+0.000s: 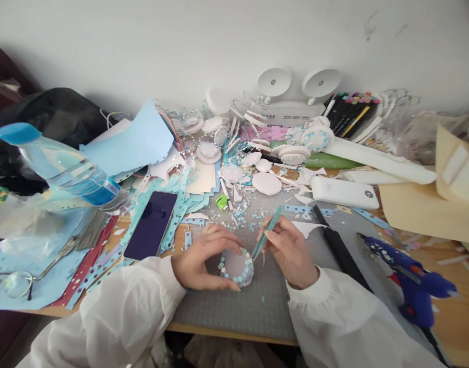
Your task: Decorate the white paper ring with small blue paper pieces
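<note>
My left hand (207, 258) curls around the left side of a small round white piece (236, 267), its rim covered in tiny blue and white flowers, on the grey cutting mat (227, 317). In my right hand (290, 250) are teal tweezers (268, 231), held in a pinch and slanting down so the tips meet or nearly meet the piece's right upper rim. Whether a flower is between the tips is too small to tell. Loose blue and white flower bits (240, 212) lie scattered beyond both hands.
Left of my hands are a phone (150, 225), a water bottle (71, 171) and glasses (18, 283). To the right lie a black bar-shaped tool (344, 255), a blue glue gun (414, 281) and a white device (345, 192). White discs (266, 183) and paper scraps clutter the back.
</note>
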The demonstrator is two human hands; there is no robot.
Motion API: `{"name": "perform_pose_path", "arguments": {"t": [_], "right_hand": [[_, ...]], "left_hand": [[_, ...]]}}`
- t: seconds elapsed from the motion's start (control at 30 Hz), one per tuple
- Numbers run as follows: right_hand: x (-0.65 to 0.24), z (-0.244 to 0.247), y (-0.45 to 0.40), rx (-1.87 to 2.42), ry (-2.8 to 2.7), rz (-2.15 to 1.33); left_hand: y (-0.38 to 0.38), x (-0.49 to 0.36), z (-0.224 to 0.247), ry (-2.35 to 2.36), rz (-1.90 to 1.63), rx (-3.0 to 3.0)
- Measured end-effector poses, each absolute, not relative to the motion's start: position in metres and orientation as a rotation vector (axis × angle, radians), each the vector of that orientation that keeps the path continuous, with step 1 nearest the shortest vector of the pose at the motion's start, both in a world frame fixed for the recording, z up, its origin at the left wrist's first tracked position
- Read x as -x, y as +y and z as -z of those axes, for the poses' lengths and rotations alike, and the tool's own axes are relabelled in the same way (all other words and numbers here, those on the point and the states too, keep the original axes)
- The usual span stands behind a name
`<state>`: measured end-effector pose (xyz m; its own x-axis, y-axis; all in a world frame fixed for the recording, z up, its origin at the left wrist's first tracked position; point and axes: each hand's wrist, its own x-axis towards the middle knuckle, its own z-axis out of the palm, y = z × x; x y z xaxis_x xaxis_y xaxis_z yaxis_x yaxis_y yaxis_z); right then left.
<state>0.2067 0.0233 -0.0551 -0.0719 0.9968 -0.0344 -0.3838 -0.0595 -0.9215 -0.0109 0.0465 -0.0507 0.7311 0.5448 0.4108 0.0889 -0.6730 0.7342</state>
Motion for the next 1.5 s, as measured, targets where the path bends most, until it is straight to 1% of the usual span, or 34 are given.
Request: {"name": "perform_pose_path", "arguments": {"t": [0.53,1.5], "right_hand": [[-0.2087,0.0597,0.0174,0.905,-0.996,-1.418],[-0.2065,0.0653,0.0248,1.051,-1.008,-1.381]], "left_hand": [[0.0467,0.0100,0.0495,0.495,-0.810,-2.194],[0.0541,0.0130,0.0534,0.576,-0.755,-2.104]]}}
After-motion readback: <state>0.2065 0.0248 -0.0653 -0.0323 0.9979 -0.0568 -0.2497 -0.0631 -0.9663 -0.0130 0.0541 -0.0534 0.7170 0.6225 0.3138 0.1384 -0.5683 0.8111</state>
